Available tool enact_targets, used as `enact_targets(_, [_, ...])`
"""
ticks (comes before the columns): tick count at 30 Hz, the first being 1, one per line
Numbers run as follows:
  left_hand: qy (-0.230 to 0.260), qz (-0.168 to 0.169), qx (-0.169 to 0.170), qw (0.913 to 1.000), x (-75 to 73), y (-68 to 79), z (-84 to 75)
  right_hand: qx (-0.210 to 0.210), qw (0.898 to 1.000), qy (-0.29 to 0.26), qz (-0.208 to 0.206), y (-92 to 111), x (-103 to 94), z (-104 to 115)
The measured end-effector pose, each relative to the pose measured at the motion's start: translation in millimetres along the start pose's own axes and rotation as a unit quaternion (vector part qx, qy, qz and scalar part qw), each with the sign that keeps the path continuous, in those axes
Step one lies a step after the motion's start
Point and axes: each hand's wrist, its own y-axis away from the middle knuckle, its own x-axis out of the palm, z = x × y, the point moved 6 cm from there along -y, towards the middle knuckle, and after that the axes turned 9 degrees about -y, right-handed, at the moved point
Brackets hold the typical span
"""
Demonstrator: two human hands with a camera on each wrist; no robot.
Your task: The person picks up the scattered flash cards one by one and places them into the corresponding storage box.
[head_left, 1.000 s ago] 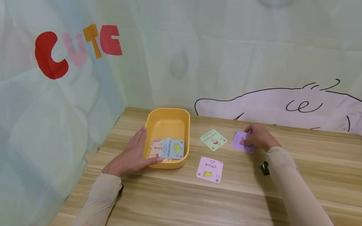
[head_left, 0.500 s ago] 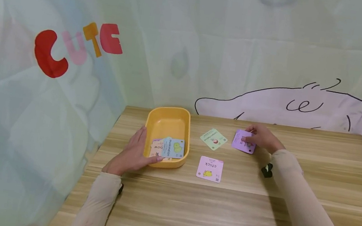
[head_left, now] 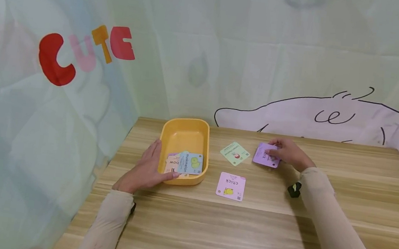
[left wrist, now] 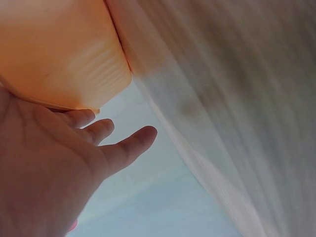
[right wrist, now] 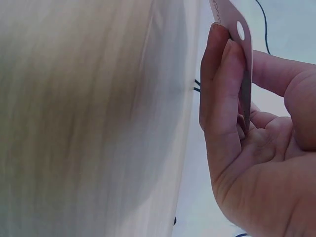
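My right hand (head_left: pixel 289 153) pinches a purple flashcard (head_left: pixel 266 155) with "ork" readable on it. In the right wrist view the card (right wrist: pixel 245 64) stands off the wooden table, thumb on one face and fingers on the other. My left hand (head_left: pixel 145 168) rests against the left side of a yellow tray (head_left: pixel 208 140), its thumb over the near rim. Seen from the left wrist, its fingers (left wrist: pixel 126 150) lie extended along the tray's outer wall. Inside the tray, a blue "muskmelon" card (head_left: pixel 191 163) overlaps a "bow" card (head_left: pixel 172 164) and others partly hidden.
Between tray and right hand lie a green card (head_left: pixel 235 154) and, nearer me, a pink "chick" card (head_left: pixel 231 186). The wooden table (head_left: pixel 245 242) ends at a printed cloth backdrop (head_left: pixel 195 36) behind and to the left.
The purple card has come up off the table in my right hand's pinch and shifted slightly left. My left hand and the tray have stayed in place.
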Motion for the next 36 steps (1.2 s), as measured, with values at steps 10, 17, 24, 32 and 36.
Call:
enact_targets(10, [0.005, -0.001, -0.002, 1.0, -0.7, -0.2, -0.6, 0.009, 1.0, -0.022, 0.002, 2, 4.6, 14])
enact_targets(17, [0.013, -0.001, 0.003, 0.9999, -1.2, -0.7, -1.6, 0.005, 0.999, -0.031, 0.006, 0, 12.8, 26])
enact_targets(24, [0.012, 0.001, 0.003, 0.9999, 0.4, -1.5, 0.0, 0.002, 0.999, -0.05, 0.007, -3, 24.8, 40])
enact_targets(32, [0.011, 0.0, -0.001, 0.9999, 0.1, -1.3, 0.9, -0.005, 0.998, -0.055, 0.003, -10, 40.9, 56])
enact_targets(36, [0.013, -0.001, -0.002, 0.9999, 0.3, -0.9, 1.8, -0.02, 0.998, -0.061, 0.013, -12, 51.7, 65])
